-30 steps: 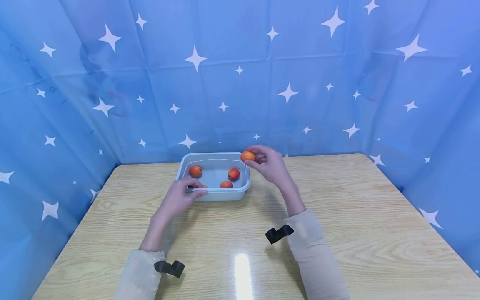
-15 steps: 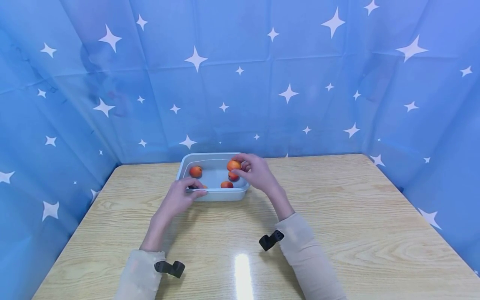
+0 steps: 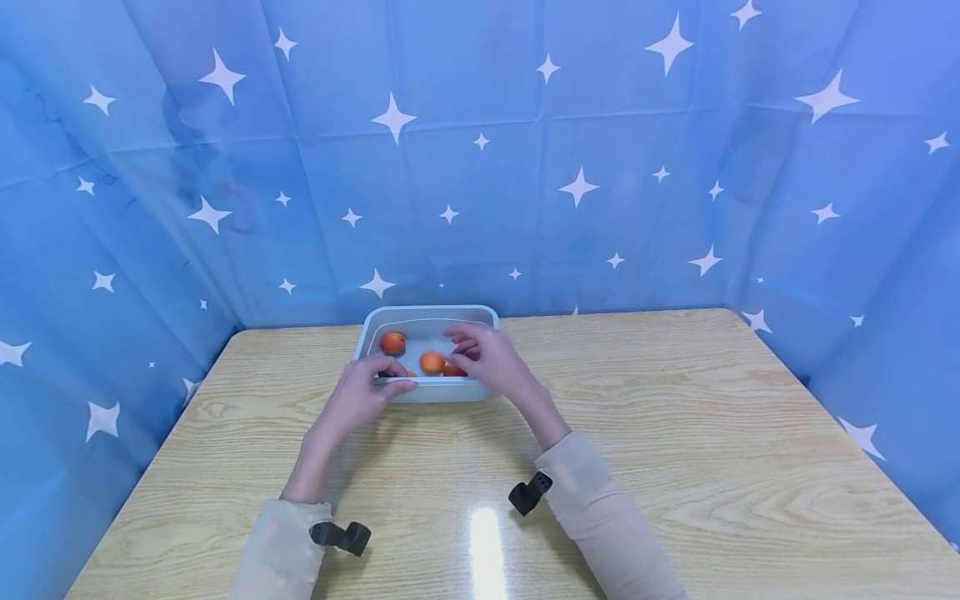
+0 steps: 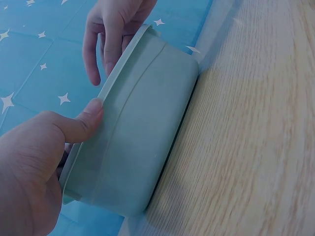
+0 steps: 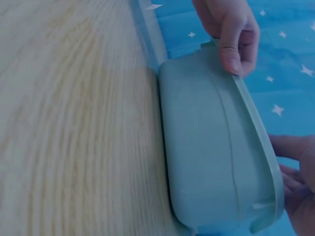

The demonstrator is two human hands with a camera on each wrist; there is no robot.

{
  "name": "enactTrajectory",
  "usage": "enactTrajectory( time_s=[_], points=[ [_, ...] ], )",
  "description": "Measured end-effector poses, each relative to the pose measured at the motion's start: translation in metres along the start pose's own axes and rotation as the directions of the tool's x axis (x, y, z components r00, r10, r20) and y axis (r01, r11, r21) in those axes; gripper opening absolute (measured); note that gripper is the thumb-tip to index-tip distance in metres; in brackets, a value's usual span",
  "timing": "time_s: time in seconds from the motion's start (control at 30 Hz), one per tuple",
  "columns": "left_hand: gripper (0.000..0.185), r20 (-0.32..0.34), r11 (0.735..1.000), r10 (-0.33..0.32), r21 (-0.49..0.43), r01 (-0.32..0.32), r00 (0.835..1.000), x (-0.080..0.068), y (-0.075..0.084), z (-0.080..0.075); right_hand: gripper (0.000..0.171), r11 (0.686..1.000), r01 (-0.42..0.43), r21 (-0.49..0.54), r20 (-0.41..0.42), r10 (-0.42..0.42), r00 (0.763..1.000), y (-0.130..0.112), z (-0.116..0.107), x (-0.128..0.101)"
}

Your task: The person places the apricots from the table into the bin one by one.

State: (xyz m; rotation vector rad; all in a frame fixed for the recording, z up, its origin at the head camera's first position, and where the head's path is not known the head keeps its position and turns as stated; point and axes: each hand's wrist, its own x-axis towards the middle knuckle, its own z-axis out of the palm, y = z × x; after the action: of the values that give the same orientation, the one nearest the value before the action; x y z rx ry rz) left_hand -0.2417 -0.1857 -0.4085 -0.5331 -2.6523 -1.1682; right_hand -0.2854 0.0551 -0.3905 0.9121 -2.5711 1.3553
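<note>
Fingers of the left hand pinch the near rim of the pale tub. Just beyond, over the tub's middle, the right hand holds an orange fruit in its fingertips. Probably light, smooth and bruisable; best cupped around its widest part. No readable writing anywhere.
</note>
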Motion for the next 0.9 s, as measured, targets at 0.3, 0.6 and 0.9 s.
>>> enactTrajectory(
  time_s=[0.3,0.6,0.9],
  points=[
    [0.012,0.002,1.0,0.004,0.011,-0.004,1.0,0.001,-0.0012,0.0002,0.034,1.0,-0.003,0.009,0.021,0.003,1.0,-0.0048,0.0003,-0.001],
    [0.012,0.036,1.0,-0.007,-0.011,0.007,0.999,0.001,0.0005,-0.0013,0.031,0.999,0.035,-0.021,0.015,-0.035,0.999,-0.0073,-0.0022,-0.0024],
    [0.012,0.054,1.0,0.02,-0.019,-0.019,0.998,-0.0004,0.0023,-0.0036,0.029,0.998,0.064,-0.028,0.004,-0.064,0.998,-0.0084,-0.0035,-0.0048]
  ],
)
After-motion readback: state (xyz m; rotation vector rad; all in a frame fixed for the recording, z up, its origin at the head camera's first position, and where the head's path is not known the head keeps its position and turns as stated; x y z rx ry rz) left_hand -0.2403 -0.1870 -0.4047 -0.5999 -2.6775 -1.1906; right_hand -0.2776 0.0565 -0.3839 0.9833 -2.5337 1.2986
